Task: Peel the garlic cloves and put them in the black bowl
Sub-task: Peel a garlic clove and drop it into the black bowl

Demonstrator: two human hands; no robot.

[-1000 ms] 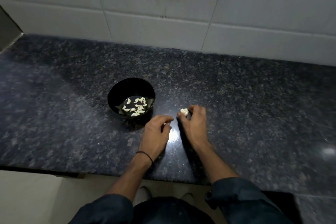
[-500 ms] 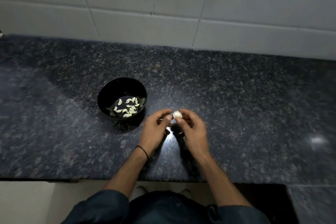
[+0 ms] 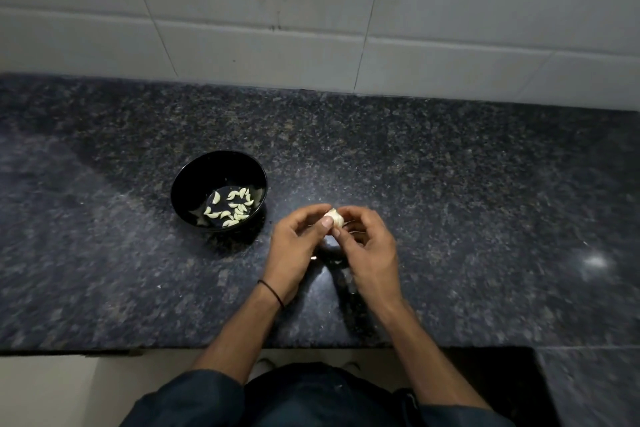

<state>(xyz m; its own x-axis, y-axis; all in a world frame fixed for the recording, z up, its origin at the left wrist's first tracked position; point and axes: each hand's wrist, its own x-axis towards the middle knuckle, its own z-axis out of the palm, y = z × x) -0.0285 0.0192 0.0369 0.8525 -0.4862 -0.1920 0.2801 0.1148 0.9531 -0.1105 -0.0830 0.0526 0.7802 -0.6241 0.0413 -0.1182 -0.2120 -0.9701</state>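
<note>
Garlic (image 3: pixel 334 217) now aloft between left hand (image 3: pixel 294 246) and right hand (image 3: pixel 367 250) (bowl (image 3: pixel 192 170) near)

A single wide-angle camera, worn on the head, looks forward and steeply down from above the near edge of the granite countertop (image 3: pixel 450 184), facing the tiled wall (image 3: pixel 450 45) at 12 o'clock. Close below the lens, the left hand (image 3: pixel 294 246) and right hand (image 3: pixel 369 250) meet on a garlic clove (image 3: pixel 334 217) near frame centre, with the black bowl (image 3: pixel 194 180) at their 10 o'clock.
</note>
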